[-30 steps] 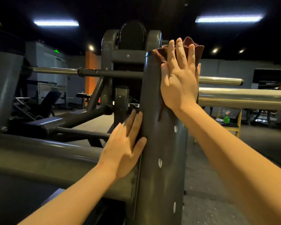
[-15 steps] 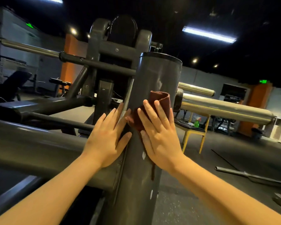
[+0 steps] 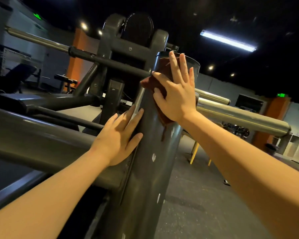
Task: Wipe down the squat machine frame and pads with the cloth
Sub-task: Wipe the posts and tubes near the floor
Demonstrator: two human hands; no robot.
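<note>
The right hand, fingers flat, had pushed the dark red cloth back up to the top rim of the grey steel upright. The left hand stayed flat below, bracing. That upper stretch looked nearly wiped.

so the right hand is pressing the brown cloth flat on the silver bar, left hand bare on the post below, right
No: the head view shows the right hand pressing the brown cloth flat on the upright grey post, not the silver bar. The left hand is bare on the post below.
</note>
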